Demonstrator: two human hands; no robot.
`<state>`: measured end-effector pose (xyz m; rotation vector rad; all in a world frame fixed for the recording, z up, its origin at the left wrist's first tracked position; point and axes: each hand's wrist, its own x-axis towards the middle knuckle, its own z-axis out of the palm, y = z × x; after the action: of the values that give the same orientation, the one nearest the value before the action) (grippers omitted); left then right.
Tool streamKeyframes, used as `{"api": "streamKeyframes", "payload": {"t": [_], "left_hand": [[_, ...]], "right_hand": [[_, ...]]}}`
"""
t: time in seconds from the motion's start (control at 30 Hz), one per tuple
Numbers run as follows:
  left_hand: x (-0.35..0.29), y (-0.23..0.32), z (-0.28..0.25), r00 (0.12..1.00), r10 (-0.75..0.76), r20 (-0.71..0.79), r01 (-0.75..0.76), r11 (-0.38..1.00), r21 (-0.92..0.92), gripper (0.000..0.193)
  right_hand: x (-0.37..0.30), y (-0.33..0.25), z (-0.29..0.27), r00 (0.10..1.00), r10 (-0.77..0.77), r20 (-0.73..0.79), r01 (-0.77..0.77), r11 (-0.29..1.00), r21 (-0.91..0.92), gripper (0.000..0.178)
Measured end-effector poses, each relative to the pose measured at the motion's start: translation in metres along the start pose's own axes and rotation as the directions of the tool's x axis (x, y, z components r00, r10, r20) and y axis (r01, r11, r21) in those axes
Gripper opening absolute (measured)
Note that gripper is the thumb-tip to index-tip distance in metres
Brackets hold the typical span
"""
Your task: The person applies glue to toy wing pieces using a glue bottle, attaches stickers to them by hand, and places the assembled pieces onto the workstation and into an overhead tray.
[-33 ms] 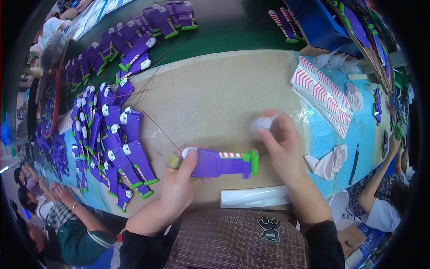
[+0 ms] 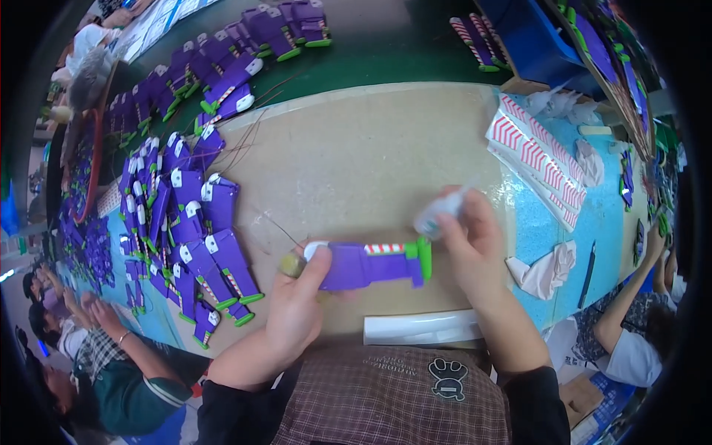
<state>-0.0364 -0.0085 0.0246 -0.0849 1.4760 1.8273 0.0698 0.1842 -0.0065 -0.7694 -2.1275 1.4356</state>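
My left hand is closed around a flat purple toy leg piece with a white end, a red-and-white striped strip and a green foot. A thin wire sticks out past its white end. Beside my left thumb is a blunt yellow-green thing, perhaps a finger cover. In my right hand is a small whitish squeeze bottle, slightly blurred, held close to the green foot. A pile of similar purple pieces lies left of my hands.
More purple pieces line the far green surface. At right lie a striped sticker sheet, crumpled cloth and a black pen-like tool. A white strip lies before me. Blue bin stands far right; co-workers sit on both sides.
My right hand has tilted the bottle, so its shape and thin tip now show more plainly. The purple piece has shifted slightly right. The view has moved a little.
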Motion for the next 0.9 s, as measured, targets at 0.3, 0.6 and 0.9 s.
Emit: {"api": "streamKeyframes", "payload": {"t": [0.3,0.6,0.9], "left_hand": [[-0.010,0.000,-0.003,0.988,-0.149,0.035,0.151,0.986,-0.068,0.019],[-0.011,-0.002,0.005,0.970,-0.215,0.116,0.221,0.974,-0.042,0.023],[-0.004,-0.004,0.002,0.954,-0.274,0.124,0.284,0.957,-0.063,0.026]], "right_hand": [[-0.041,-0.021,-0.054,0.919,-0.348,0.184,0.365,0.929,-0.067,0.046],[-0.053,-0.021,-0.061,0.883,-0.422,0.206,0.456,0.875,-0.162,0.054],[-0.053,-0.019,-0.066,0.880,-0.412,0.237,0.448,0.884,-0.129,0.054]]}}
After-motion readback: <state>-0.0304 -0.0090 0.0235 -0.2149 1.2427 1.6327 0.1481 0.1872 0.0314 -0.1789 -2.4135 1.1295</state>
